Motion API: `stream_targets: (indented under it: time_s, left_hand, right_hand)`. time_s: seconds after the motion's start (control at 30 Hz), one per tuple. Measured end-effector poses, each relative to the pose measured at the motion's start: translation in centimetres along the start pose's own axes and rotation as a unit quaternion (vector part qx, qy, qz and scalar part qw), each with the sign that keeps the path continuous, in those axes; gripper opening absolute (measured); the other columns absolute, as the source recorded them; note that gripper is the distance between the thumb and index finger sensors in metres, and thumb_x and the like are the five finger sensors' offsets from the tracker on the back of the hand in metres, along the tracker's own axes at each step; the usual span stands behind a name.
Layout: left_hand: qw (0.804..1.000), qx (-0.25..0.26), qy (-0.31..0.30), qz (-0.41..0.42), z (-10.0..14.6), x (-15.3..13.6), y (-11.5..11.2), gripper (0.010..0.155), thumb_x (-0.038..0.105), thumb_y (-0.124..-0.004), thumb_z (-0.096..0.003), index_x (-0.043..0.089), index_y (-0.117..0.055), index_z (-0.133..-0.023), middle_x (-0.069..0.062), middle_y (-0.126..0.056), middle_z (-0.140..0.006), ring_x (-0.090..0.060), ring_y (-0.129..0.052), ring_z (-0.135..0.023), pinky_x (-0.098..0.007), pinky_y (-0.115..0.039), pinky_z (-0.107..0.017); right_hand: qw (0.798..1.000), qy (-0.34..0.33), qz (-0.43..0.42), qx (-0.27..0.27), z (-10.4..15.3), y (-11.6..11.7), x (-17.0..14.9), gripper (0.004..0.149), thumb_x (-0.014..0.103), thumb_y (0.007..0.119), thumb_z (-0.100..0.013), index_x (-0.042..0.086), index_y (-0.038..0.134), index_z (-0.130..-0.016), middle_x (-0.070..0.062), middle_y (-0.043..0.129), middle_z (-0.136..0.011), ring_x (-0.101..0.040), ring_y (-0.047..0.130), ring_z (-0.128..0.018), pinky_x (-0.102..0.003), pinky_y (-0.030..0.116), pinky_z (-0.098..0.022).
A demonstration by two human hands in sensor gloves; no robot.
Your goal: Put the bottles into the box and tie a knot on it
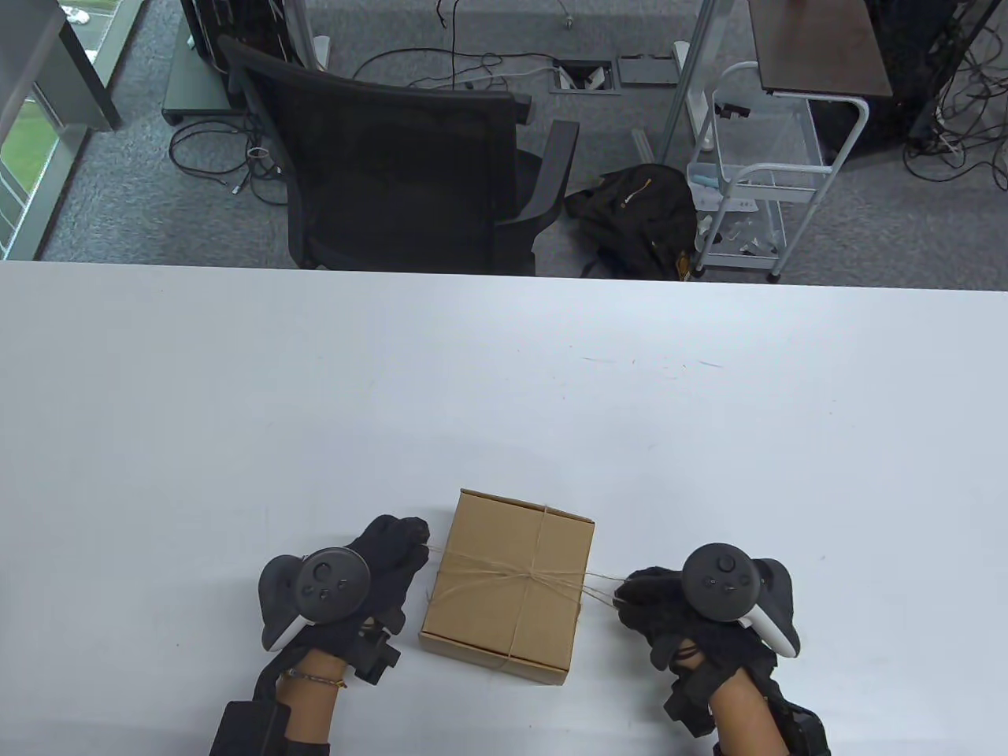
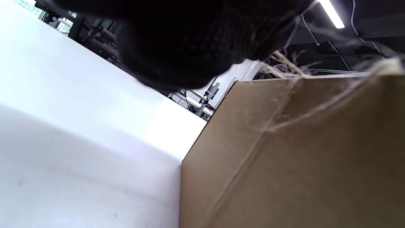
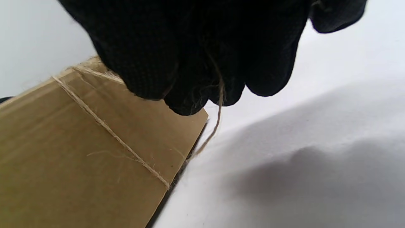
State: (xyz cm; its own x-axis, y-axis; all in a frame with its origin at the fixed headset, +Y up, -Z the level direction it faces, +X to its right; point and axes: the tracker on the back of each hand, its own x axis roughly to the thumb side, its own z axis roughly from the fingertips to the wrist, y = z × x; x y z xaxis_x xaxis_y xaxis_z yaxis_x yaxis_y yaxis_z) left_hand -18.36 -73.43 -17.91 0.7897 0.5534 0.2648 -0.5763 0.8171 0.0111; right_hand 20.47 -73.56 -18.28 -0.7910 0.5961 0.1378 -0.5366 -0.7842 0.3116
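My left hand (image 1: 378, 567) pinches one twine (image 1: 504, 575) end; the shut box (image 1: 508, 587) sits between, near the table's front edge; my right hand (image 1: 669, 606) pinches the other — thin, rough twine, I'd grip close to the knot.

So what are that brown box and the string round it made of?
The box looks like plain cardboard: matte brown, with folded flaps and creased edges. The string seems to be natural twine, perhaps jute: pale tan, rough, with loose fibres fraying off it in the wrist views. The left hand and right hand each pinch an end.
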Motion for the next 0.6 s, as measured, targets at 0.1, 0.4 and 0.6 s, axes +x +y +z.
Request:
stream_targets:
  time_s: [0.1, 0.4, 0.6]
  left_hand:
    - [1.0, -0.005, 0.006, -0.011, -0.2, -0.2, 0.0, 0.047, 0.037, -0.086, -0.0496, 0.021, -0.083, -0.093, -0.007, -0.099, -0.083, -0.018, -0.107, -0.024, -0.026, -0.091, -0.012]
    - [1.0, -0.012, 0.014, -0.007, -0.2, -1.4, -0.1, 0.047, 0.039, -0.088, -0.0487, 0.022, -0.085, -0.093, -0.009, -0.097, -0.088, -0.028, -0.11, -0.046, -0.036, -0.094, -0.03]
    - [1.0, -0.008, 0.029, 0.005, -0.3, -2.2, -0.1, 0.05, 0.039, -0.088, -0.0488, 0.022, -0.083, -0.095, -0.016, -0.081, -0.108, -0.039, -0.1, -0.075, -0.053, -0.087, -0.051]
  right_hand:
    - [1.0, 0.013, 0.001, 0.0, -0.1, -0.1, -0.4, 0.039, 0.026, 0.093, -0.041, 0.005, 0.102, -0.073, -0.023, 0.093, -0.086, -0.048, 0.085, -0.078, -0.074, 0.051, -0.063]
    - [0.994, 0.059, -0.08, -0.042, 0.3, -1.5, -3.3, 0.044, 0.026, 0.092, -0.041, 0.004, 0.098, -0.079, -0.025, 0.089, -0.09, -0.049, 0.081, -0.08, -0.073, 0.05, -0.063]
    - [0.96, 0.049, -0.259, -0.099, 1.2, -3.4, -6.6, 0.042, 0.034, 0.092, -0.042, 0.007, 0.101, -0.073, -0.025, 0.086, -0.093, -0.053, 0.076, -0.083, -0.076, 0.043, -0.063]
